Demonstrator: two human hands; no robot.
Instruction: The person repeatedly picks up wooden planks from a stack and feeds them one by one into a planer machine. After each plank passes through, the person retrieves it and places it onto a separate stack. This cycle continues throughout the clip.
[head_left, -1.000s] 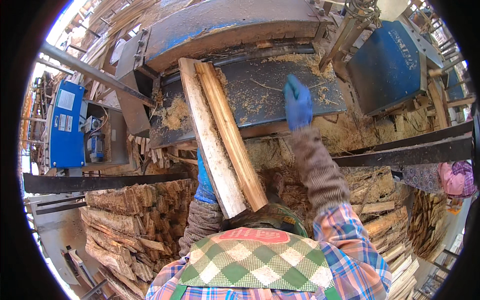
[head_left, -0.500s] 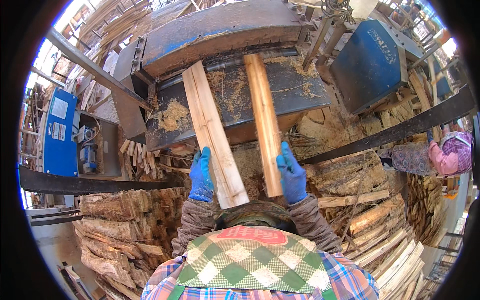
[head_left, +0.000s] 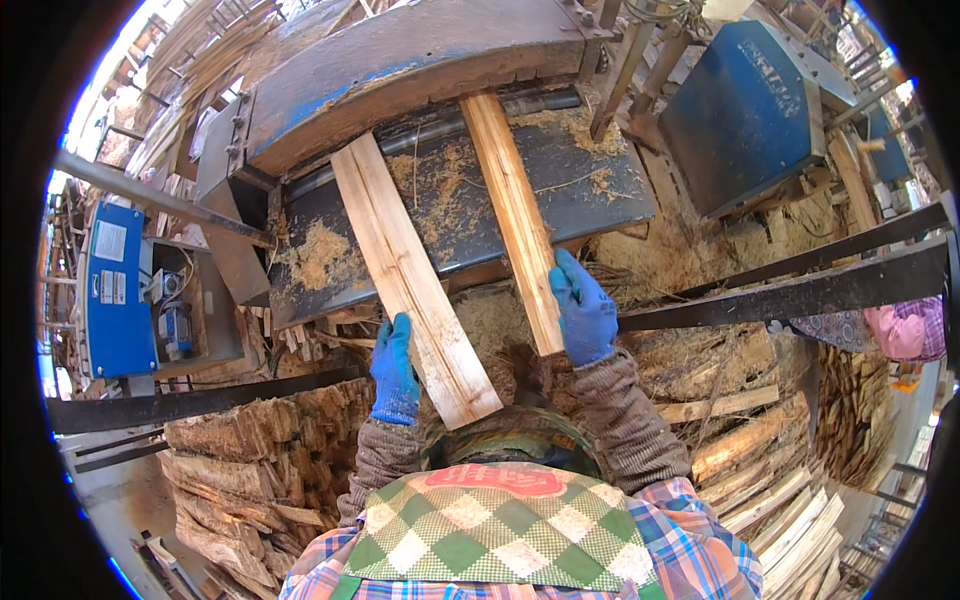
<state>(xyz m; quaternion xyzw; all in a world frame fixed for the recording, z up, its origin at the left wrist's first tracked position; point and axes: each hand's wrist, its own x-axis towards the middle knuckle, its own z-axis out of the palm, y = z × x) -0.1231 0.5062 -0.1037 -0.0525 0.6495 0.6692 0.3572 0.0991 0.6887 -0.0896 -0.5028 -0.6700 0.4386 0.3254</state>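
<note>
Two long pale boards lie side by side on the dark metal bed (head_left: 390, 205) of a machine, their near ends sticking out toward me. The left board (head_left: 410, 280) slants from upper left to lower right, and its far end rests short of the machine's hood. My left hand (head_left: 396, 372), in a blue glove, holds its left edge near the close end; the fingers beneath are partly hidden. The right board (head_left: 512, 220) reaches with its far end to the opening under the hood. My right hand (head_left: 585, 310), gloved in blue too, grips its right edge near the close end.
Sawdust (head_left: 322, 255) litters the bed below the brown hood (head_left: 400, 75). Rough wood is stacked at left (head_left: 250, 460) and right (head_left: 770, 500). Dark metal bars (head_left: 790, 290) run along both sides. A blue control box (head_left: 122, 290) stands left; a person's pink sleeve (head_left: 890, 328) shows far right.
The right board has gone farther forward toward the hood, with my right hand following. The left board keeps about its place on the bed, while the whole view has shifted and turned slightly.
</note>
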